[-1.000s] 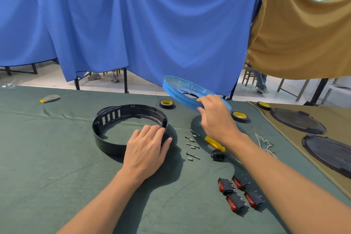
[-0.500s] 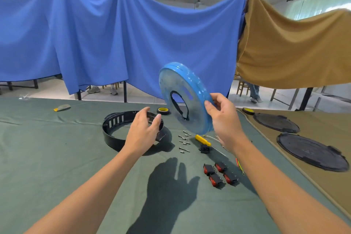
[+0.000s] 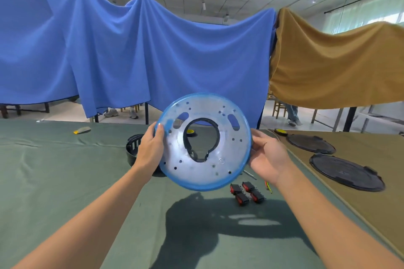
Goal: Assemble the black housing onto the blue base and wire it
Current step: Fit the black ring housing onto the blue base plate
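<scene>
The round blue base (image 3: 227, 159) is held up in the air, its flat silvery face with several holes turned toward me. My left hand (image 3: 150, 148) grips its left rim, thumb on the face. My right hand (image 3: 267, 155) grips its right rim. The black ring housing (image 3: 133, 148) lies on the green cloth behind my left hand, mostly hidden by the hand and the base. Several black-and-red switches (image 3: 247, 192) lie on the cloth below the base, with thin wires (image 3: 268, 186) beside them.
Two black round lids (image 3: 347, 171) lie on the brown cloth at the right. A yellow tape roll (image 3: 190, 131) shows through the base's centre hole, another (image 3: 279, 131) sits at the right. A small yellow-grey tool (image 3: 82, 130) lies far left. Blue and brown curtains hang behind.
My left hand left the black housing and took the base's left rim. The base was lifted higher and turned so its flat face is toward me. The view tilted upward.
</scene>
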A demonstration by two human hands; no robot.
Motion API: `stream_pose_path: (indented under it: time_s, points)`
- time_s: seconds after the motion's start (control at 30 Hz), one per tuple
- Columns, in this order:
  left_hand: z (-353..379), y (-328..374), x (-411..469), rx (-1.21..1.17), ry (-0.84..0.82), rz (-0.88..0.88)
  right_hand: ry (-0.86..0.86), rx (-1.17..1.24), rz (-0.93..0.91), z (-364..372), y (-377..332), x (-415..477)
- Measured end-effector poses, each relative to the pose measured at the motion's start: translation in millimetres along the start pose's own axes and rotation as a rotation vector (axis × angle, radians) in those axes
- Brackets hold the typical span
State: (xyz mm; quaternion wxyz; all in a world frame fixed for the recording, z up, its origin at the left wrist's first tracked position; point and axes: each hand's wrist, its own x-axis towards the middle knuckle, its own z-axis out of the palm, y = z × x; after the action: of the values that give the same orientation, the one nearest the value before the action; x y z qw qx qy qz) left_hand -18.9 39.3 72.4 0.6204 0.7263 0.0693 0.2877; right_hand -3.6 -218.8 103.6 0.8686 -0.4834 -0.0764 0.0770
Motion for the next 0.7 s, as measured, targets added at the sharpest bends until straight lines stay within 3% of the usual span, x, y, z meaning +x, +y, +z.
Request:
stream_pose_path:
  time_s: [0.13,0.27,0.4,0.57,0.7]
  points:
    - [-7.5,0.2,-7.5,0.051,0.005,-0.016,0.063,-0.447,0.045,-0.2,12.2,-5.8]
    - [-16.1,-9.3,-11.9,0.251,-0.004,-0.157,0.055,-0.898,0.115,-9.0,26.7,-12.0]
    - [-25.1,-21.6,-20.5,0.341,-0.07,-0.349,0.0,-1.011,0.205,-15.8,35.2,-20.7]
    - [-29.3,-29.1,-27.9,0.593,-0.136,-0.424,-0.142,-1.191,0.353,-18.1,39.0,-27.7]
    - [-30.0,-37.6,-28.2,0.691,-0.197,-0.461,-0.126,-1.318,0.332,-12.9,50.0,-26.3]
